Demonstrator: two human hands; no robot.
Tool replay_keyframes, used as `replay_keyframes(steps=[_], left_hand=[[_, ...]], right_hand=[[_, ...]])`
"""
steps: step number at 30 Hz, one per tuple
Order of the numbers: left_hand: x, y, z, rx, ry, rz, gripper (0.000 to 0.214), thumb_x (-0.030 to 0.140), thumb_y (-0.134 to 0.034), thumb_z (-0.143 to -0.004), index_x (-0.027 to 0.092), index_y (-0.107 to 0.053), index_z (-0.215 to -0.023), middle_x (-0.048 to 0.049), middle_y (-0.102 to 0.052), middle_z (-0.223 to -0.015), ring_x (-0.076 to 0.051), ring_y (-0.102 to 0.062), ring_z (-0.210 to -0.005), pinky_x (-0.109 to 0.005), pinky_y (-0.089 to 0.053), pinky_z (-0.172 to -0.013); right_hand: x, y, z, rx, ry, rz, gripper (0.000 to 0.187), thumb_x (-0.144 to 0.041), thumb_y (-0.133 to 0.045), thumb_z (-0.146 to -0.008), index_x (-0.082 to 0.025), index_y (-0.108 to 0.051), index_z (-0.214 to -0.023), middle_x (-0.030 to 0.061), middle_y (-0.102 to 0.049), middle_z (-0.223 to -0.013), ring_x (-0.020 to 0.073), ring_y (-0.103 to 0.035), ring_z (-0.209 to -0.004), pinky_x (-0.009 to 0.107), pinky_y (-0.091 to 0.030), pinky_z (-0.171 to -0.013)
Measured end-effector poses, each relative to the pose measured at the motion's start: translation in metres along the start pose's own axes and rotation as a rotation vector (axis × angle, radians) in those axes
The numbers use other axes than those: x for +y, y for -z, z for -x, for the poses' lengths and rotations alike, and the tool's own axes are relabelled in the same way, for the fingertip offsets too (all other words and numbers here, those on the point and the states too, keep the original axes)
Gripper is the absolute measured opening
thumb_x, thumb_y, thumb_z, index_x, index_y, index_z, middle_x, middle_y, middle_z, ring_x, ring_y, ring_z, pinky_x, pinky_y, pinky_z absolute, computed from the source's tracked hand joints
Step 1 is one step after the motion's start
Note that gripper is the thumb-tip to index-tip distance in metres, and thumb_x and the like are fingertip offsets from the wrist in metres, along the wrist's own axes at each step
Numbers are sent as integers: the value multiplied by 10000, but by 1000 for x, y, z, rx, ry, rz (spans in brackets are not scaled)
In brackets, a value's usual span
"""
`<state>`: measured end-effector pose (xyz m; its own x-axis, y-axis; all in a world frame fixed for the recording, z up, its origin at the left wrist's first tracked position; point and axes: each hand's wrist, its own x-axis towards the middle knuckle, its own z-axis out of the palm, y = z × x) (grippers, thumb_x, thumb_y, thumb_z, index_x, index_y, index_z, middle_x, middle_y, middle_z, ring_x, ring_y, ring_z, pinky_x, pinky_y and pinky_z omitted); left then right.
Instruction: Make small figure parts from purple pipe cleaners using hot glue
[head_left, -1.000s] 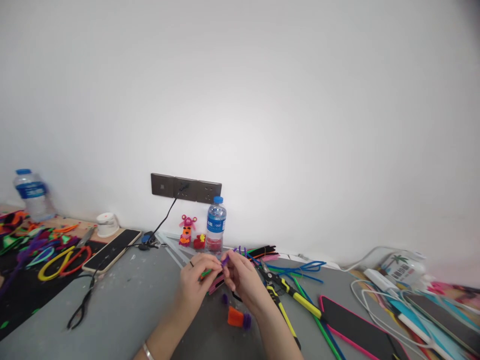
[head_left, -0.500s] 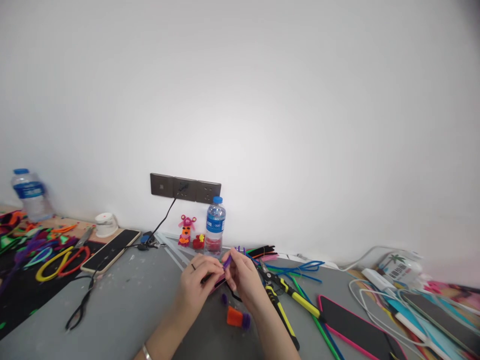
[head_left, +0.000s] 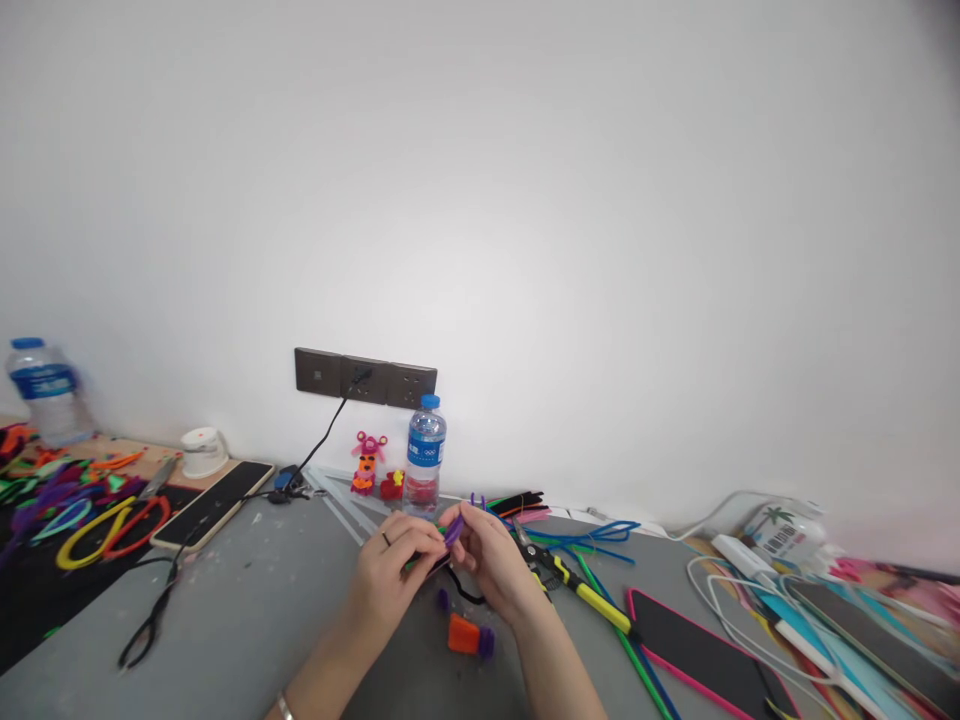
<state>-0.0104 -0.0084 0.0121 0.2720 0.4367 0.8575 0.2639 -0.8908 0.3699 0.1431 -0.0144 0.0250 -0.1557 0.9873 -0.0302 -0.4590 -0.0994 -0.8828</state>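
My left hand [head_left: 394,572], with a dark ring on one finger, is closed in a pinch beside my right hand [head_left: 496,562]. Between the fingertips of both is a small purple fuzzy pipe cleaner piece [head_left: 454,530], partly covered by the fingers. A bit of green shows next to it. Below the hands curves a black strand [head_left: 466,594]; its upper end is hidden. Under them on the grey table [head_left: 247,610] lies an orange and purple fuzzy piece [head_left: 463,634]. Yellow-and-black pliers [head_left: 589,595] lie partly behind my right forearm.
A water bottle [head_left: 424,455] and a small pink-orange figure [head_left: 366,465] stand by the wall. Pipe cleaners [head_left: 592,538] and a pink-edged phone [head_left: 705,650] lie right. Scissors [head_left: 135,525], another phone [head_left: 217,505] and a black cable [head_left: 154,620] lie left.
The whole view has shifted slightly, so things on the table appear a little further left. Both hands keep their pinch on the purple piece; my right forearm covers more of the pliers.
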Motion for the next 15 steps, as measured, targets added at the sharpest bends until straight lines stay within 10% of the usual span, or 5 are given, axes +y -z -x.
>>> replay_keyframes(steps=[15], left_hand=[[-2, -3, 2, -164, 173, 92, 111, 114, -561, -868, 204, -580, -805, -46, -641, -889, -173, -601, -835, -271, -467, -722]], right_hand=[[14, 10, -11, 105, 100, 99, 412, -533, -618, -724, -128, -692, -729, -33, -481, -465, 81, -336, -420, 208, -193, -427]])
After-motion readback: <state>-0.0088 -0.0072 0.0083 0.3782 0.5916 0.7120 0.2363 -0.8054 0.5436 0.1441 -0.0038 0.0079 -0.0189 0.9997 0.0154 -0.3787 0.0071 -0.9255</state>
